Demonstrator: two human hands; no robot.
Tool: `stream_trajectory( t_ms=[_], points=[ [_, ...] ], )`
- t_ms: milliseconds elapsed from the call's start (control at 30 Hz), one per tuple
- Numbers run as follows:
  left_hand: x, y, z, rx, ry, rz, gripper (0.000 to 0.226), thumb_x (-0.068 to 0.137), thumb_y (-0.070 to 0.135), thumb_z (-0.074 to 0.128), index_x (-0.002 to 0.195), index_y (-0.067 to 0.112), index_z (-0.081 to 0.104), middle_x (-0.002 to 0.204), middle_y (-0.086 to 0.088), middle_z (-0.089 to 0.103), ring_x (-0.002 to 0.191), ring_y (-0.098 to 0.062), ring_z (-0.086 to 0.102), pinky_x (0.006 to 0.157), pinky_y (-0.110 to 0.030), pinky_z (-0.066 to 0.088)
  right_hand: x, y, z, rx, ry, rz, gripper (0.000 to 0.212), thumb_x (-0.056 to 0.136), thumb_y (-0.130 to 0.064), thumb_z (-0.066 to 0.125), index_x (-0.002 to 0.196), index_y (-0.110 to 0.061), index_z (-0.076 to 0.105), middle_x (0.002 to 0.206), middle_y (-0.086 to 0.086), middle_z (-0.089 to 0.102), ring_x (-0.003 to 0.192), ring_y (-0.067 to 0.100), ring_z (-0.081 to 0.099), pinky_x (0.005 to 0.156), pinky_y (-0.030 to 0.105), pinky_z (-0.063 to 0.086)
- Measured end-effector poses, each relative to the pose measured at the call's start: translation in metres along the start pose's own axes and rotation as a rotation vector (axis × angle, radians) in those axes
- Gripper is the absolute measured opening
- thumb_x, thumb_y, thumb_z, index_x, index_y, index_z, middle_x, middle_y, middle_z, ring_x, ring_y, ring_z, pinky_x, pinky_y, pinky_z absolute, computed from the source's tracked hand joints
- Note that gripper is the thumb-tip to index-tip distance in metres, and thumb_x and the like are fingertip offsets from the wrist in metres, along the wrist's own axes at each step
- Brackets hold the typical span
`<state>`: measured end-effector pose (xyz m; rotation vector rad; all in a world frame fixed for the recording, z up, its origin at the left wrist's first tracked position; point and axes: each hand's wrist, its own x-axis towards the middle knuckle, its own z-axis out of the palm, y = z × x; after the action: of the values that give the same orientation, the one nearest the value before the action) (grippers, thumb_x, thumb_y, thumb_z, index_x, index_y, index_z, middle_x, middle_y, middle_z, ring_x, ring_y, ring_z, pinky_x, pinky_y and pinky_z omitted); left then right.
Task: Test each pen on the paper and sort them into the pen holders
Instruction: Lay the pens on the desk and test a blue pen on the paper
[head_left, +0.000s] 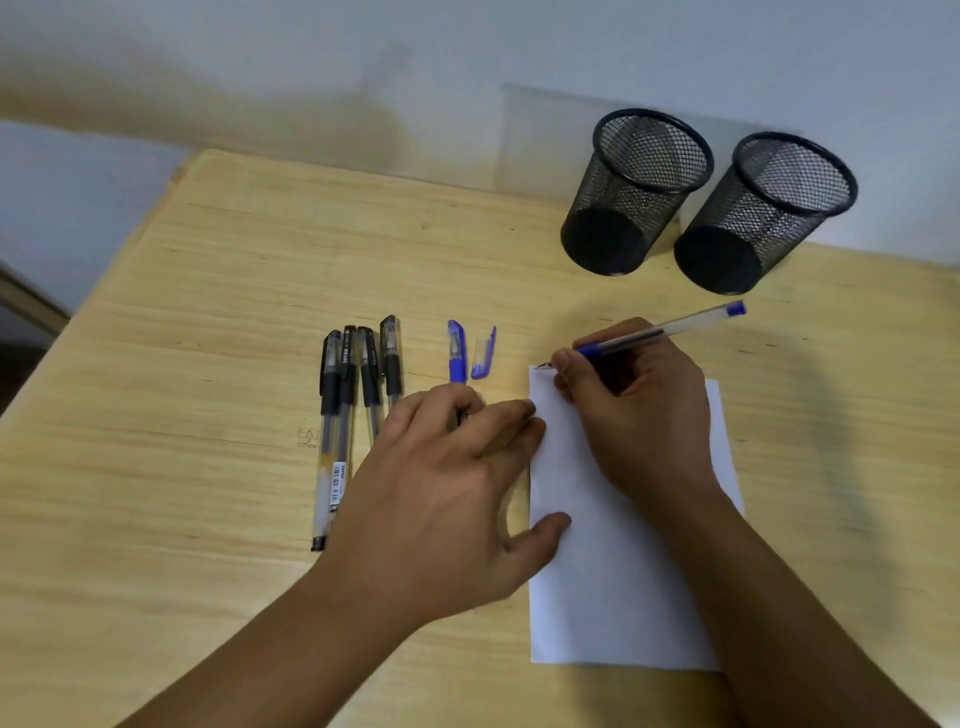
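Now the right hand (639, 410) grips a blue pen (660, 330) with its tip at the top left corner of the white paper (618, 587), which lies on the wooden table (208, 312). Holding nothing, the left hand (447, 493) rests flat, fingers spread, on the paper's left edge. Four black pens (358, 384) lie side by side left of it (partly under the fingers), beside a capped blue pen (456, 353) and a loose cap (483, 356). Two black mesh pen holders (636, 192) stand at the far right.

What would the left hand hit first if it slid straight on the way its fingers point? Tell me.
The left hand points up and right, fingertips on the paper's left edge. Straight on, it would probably meet the right hand holding the blue pen.
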<state>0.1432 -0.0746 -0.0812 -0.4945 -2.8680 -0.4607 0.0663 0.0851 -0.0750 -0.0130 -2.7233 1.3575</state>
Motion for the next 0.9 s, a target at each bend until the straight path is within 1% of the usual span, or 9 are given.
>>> stream_trajectory(
  t_ms=[133,267,367,500,633,800,900],
  points=[
    [0.0005,0.0000,-0.0008,-0.010,-0.021,-0.005,0.063,0.075,0.065,0.061,0.121,0.023,0.068,0.124,0.012,0.063,0.108,-0.023,0.052,0.096,-0.040,0.033,-0.0007,-0.0010,0.0007,-0.001,-0.004,-0.004,0.009,0.086,-0.031,0.071,0.088,-0.029,0.063,0.074,-0.025,0.060,0.072,-0.015,0.060,0.068,-0.004,0.042],
    [0.0006,0.0003,-0.0016,-0.023,-0.027,-0.012,0.062,0.075,0.065,0.061,0.120,0.023,0.068,0.124,0.013,0.063,0.108,-0.023,0.052,0.096,-0.040,0.032,-0.0024,-0.0027,0.0026,0.012,0.007,-0.038,0.008,0.086,-0.027,0.072,0.087,-0.027,0.063,0.073,-0.023,0.061,0.075,-0.018,0.059,0.066,-0.003,0.042],
    [0.0003,0.0007,-0.0013,-0.034,-0.023,-0.015,0.062,0.075,0.065,0.060,0.120,0.023,0.068,0.124,0.013,0.063,0.108,-0.023,0.052,0.096,-0.040,0.032,-0.0035,-0.0032,0.0025,0.017,0.013,-0.059,0.008,0.086,-0.024,0.072,0.086,-0.023,0.064,0.073,-0.021,0.062,0.076,-0.013,0.061,0.064,-0.002,0.042],
    [-0.0010,0.0000,-0.0011,-0.039,-0.012,-0.012,0.061,0.075,0.065,0.061,0.119,0.023,0.069,0.123,0.013,0.063,0.108,-0.023,0.052,0.095,-0.040,0.034,-0.0050,-0.0039,0.0024,0.016,0.004,-0.066,0.009,0.085,-0.023,0.073,0.084,-0.021,0.063,0.072,-0.020,0.062,0.073,-0.014,0.061,0.062,-0.001,0.042],
    [-0.0018,-0.0004,-0.0010,-0.051,-0.023,-0.017,0.062,0.075,0.065,0.060,0.120,0.024,0.069,0.123,0.014,0.063,0.108,-0.022,0.051,0.096,-0.039,0.034,-0.0045,-0.0037,0.0028,0.020,0.010,-0.057,0.009,0.085,-0.024,0.073,0.084,-0.020,0.065,0.073,-0.017,0.065,0.079,-0.008,0.062,0.061,0.000,0.043],
    [-0.0021,-0.0012,-0.0004,-0.045,-0.013,-0.017,0.062,0.075,0.065,0.061,0.120,0.023,0.069,0.123,0.013,0.063,0.107,-0.021,0.051,0.096,-0.039,0.033,-0.0033,-0.0012,0.0050,0.009,0.029,-0.047,0.009,0.086,-0.027,0.072,0.088,-0.021,0.066,0.074,-0.020,0.062,0.078,-0.013,0.060,0.067,-0.001,0.043],
    [-0.0026,-0.0011,-0.0002,-0.048,0.002,-0.015,0.061,0.074,0.065,0.063,0.118,0.023,0.070,0.122,0.013,0.064,0.106,-0.021,0.051,0.095,-0.039,0.033,-0.0043,-0.0011,0.0061,0.010,0.034,-0.065,0.008,0.086,-0.026,0.072,0.088,-0.021,0.066,0.074,-0.021,0.061,0.077,-0.014,0.060,0.067,-0.002,0.043]
  ],
)
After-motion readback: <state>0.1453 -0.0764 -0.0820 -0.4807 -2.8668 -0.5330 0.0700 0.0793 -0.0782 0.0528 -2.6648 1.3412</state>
